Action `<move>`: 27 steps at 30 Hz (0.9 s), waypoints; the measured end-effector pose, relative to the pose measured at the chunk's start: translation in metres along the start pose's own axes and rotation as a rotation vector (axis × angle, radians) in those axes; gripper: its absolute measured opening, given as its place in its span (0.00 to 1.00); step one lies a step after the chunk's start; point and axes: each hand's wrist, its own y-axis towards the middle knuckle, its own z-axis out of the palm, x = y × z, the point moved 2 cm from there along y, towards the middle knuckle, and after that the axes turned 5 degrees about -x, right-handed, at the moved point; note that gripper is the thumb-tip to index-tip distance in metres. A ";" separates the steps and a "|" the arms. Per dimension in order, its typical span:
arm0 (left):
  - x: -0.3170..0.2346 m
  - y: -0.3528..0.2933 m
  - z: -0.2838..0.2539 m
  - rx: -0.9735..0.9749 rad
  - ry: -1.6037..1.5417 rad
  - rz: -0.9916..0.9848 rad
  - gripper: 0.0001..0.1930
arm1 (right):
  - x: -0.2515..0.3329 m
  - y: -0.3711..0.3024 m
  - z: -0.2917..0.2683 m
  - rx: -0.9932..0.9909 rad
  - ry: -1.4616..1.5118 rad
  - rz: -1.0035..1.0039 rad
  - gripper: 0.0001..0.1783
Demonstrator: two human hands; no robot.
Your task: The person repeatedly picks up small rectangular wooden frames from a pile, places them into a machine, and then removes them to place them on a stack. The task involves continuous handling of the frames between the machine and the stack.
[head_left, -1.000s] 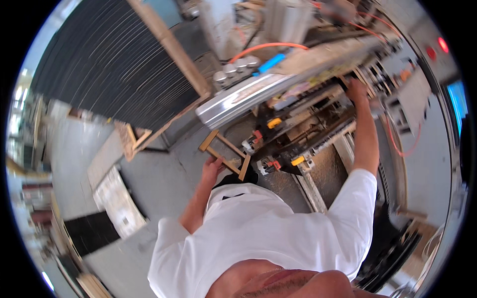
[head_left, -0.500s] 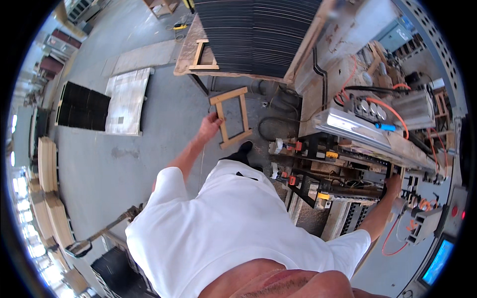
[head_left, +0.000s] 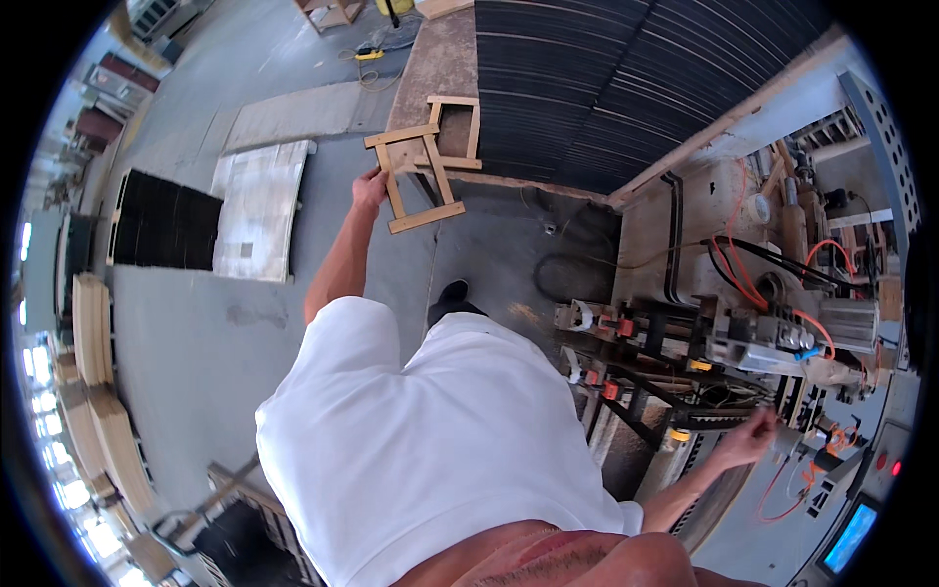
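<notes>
My left hand (head_left: 370, 186) grips a small wooden frame (head_left: 426, 217) by its left bar, fingers closed around the wood. The frame is tilted and raised in front of the near corner of a worn table (head_left: 438, 59). A similar wooden frame (head_left: 475, 132) lies on that table, partly hidden by the one I hold. On the other side, my right hand (head_left: 748, 437) is over the machine's edge, close to black rails and a metal cylinder. Its fingers are blurred and I cannot make out anything in them.
A tall stack of dark strips (head_left: 587, 88) stands on the table. To my right is a machine with red and yellow clamps (head_left: 611, 391), orange hoses and a lit screen (head_left: 849, 538). Black hose (head_left: 558, 279) lies on the floor. Dark stacked panels (head_left: 166, 220) and a pale board (head_left: 262, 210) are at left.
My left hand has carried the wooden frame forward and up to the table. My right hand has drawn back from the machine part. The view has turned left, and the machine's long silver bar has shifted.
</notes>
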 end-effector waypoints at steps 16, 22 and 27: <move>-0.003 0.206 0.152 0.183 0.909 0.355 0.22 | 0.086 -0.429 0.095 1.399 -0.024 0.526 0.05; -0.004 0.179 0.142 0.200 0.929 0.380 0.25 | 0.081 -0.453 0.093 1.293 -0.031 0.755 0.06; -0.024 0.120 0.135 -0.003 0.662 0.817 0.23 | 0.090 -0.454 0.089 1.101 0.029 0.817 0.07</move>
